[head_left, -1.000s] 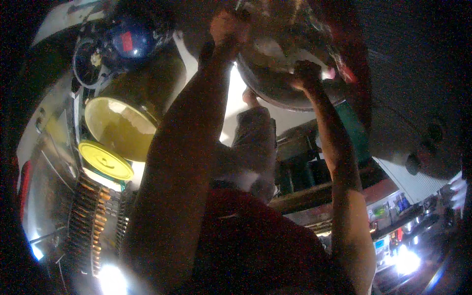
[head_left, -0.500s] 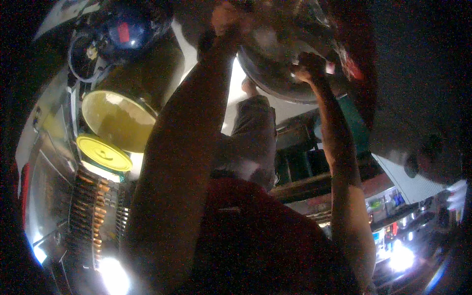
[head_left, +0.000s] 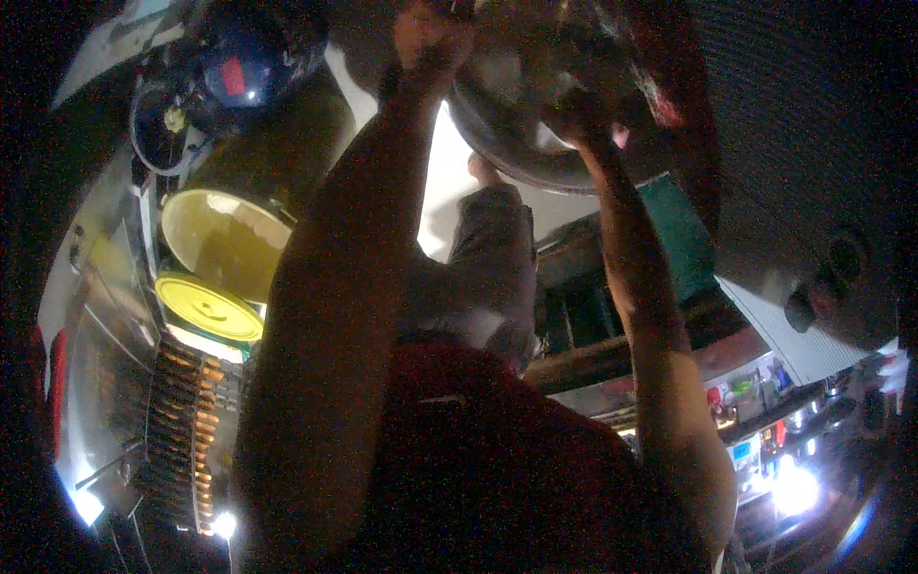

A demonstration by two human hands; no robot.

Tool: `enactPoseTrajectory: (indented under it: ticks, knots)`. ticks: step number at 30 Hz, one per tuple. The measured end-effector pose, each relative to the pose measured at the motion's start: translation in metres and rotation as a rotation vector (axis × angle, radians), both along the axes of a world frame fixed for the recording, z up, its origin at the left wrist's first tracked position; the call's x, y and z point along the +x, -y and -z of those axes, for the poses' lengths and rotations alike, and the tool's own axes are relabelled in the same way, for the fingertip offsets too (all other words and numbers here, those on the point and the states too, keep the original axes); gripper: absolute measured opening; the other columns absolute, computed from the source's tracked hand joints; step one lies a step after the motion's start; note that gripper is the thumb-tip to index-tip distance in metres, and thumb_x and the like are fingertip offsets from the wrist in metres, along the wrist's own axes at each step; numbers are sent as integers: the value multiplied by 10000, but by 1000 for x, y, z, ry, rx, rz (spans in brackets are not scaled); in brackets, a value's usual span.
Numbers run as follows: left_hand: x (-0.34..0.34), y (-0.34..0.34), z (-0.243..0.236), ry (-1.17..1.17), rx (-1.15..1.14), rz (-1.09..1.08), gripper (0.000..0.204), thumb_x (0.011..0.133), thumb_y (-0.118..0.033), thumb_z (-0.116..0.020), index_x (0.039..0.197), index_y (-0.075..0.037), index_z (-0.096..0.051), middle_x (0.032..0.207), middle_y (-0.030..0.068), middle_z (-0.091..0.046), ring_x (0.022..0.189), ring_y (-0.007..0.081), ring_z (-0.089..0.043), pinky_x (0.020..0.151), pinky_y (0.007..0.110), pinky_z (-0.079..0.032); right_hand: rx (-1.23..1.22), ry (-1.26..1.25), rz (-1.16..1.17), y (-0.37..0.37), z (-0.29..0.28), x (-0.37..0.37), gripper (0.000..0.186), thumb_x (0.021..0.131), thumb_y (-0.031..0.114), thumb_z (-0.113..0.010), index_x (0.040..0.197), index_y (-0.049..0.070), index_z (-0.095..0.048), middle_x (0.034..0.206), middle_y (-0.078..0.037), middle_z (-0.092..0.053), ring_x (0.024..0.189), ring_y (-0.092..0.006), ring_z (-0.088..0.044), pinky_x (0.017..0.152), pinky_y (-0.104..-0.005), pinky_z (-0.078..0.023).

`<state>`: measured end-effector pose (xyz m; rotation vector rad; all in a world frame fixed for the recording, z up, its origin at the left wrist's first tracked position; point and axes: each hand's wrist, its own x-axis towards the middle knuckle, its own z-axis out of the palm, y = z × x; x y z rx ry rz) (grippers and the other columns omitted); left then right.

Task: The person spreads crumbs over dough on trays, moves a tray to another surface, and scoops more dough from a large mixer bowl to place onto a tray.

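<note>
A large round metal basin [head_left: 512,170] fills the dim upper middle, its near rim curving above my lower leg and bare foot. My left hand [head_left: 430,36] is at the top edge of the picture, by the basin's left side. Its fingers look curled, and shadow hides whatever they may hold. Over the basin's inside, my right hand [head_left: 579,120] is bent at the wrist with its fingers drawn in. A small pale patch shows beside it, too blurred to name. The basin's contents are too dark to make out.
To the left, a big yellow tub [head_left: 229,234] lies tipped with its mouth toward me, near a round yellow lid [head_left: 208,306]. Beyond them is a dark blue rounded object [head_left: 239,72]. A green panel [head_left: 679,225] stands at right, with cluttered shelves [head_left: 755,402] lower down.
My left hand has shifted slightly left and up. My right hand has moved a little left over the basin. The whole view has also shifted slightly.
</note>
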<state>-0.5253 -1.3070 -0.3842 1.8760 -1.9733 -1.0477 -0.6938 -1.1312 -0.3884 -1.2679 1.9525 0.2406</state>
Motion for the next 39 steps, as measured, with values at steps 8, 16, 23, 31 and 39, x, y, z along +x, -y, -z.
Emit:
enactPoseTrajectory:
  ticks: [8, 16, 23, 31, 39]
  knots:
    - [-1, 2, 28, 25, 16, 218, 270, 970, -302, -632, 1081, -61, -684, 940, 127, -692, 825, 255, -655, 716, 356, -524, -86, -17, 122, 8, 16, 7, 660, 877, 645, -607, 1109, 36, -711, 1045, -216, -700, 954, -363, -670, 776, -490, -512]
    - [3, 32, 43, 88, 16, 303, 305, 972, -306, -641, 1133, -47, -662, 955, 142, -688, 808, 257, -657, 694, 375, -526, -484, -170, -209, -178, 60, 51, 662, 790, 665, -704, 1075, 68, -720, 966, -148, -728, 877, -350, -700, 698, -457, -569]
    - [-9, 57, 54, 27, 64, 399, 343, 973, -309, -649, 1178, -34, -644, 968, 155, -683, 793, 259, -659, 674, 391, -527, -341, 121, 418, -138, 31, 37, 502, 761, 532, -770, 1030, 112, -719, 991, -106, -727, 918, -346, -703, 842, -461, -562]
    - [13, 67, 56, -211, 171, 298, 390, 975, -313, -658, 1230, -20, -623, 983, 170, -678, 775, 261, -661, 652, 410, -529, -383, -293, -52, -197, 109, 24, 643, 789, 679, -710, 1040, 88, -727, 1140, -169, -705, 1058, -374, -669, 894, -554, -536]
    - [108, -57, 105, -15, -618, -27, 491, 963, -454, -631, 1168, -11, -588, 866, 217, -695, 677, 412, -662, 661, 526, -540, -201, -363, -219, -94, 47, -14, 672, 832, 669, -656, 1064, 40, -706, 1138, -255, -672, 1010, -417, -661, 895, -583, -522]
